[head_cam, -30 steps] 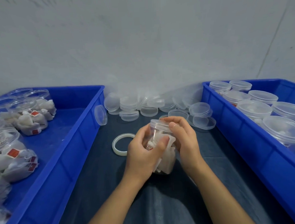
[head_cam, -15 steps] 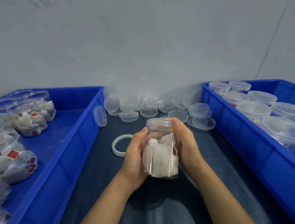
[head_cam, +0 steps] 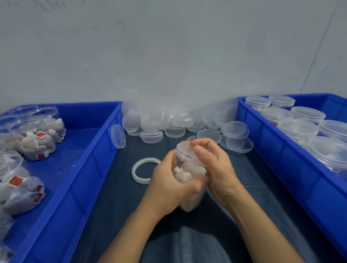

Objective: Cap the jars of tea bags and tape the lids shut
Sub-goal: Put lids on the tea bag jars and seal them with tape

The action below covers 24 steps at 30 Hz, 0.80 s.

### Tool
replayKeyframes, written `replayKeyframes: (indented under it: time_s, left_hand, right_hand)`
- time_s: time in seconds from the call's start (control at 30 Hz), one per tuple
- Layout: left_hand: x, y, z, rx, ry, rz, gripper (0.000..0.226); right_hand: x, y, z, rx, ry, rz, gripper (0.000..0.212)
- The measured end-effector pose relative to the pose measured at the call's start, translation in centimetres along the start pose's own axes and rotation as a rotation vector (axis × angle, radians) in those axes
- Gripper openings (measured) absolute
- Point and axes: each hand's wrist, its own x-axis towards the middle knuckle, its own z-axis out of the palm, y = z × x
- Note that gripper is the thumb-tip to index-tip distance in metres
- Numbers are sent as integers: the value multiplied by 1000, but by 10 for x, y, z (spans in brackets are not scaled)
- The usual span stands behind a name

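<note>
Your single head-worn view, looking forward and down from close above the table point(head_cam: 119, 193), facing a grey wall point(head_cam: 165, 52), blue bins point(head_cam: 102, 154) flanking left and right, wide-angle edges bowed, perhaps stretching nearer shapes.

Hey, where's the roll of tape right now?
In the head view the roll of tape lies flat on the dark cloth, just left of the left hand, between the left blue bin and the held jar.
</note>
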Motion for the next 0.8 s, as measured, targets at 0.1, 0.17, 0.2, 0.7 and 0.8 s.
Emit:
replayKeyframes:
  time_s: [0.1, 0.17, 0.2, 0.7, 0.8]
  left_hand:
    - [-4, -1, 2, 263, 126, 93, 76]
    - [-5, -2, 2, 239, 134, 86, 68]
    - [-4, -2, 1, 177, 118, 49, 64]
    - [5, 5, -6, -135, -19, -119, 107]
    - [0, 5, 1, 23, 34, -70, 117]
  right_hand:
    - [0, -2, 2, -69, 53, -36, 44]
    - [0, -1, 3, -116, 82, -34, 44]
    - [0, -2, 3, -122, 89, -27, 44]
    - [-3, -10, -1, -32, -55, 75, 47]
    - [-2, -9, -1, -57, -27, 32, 50]
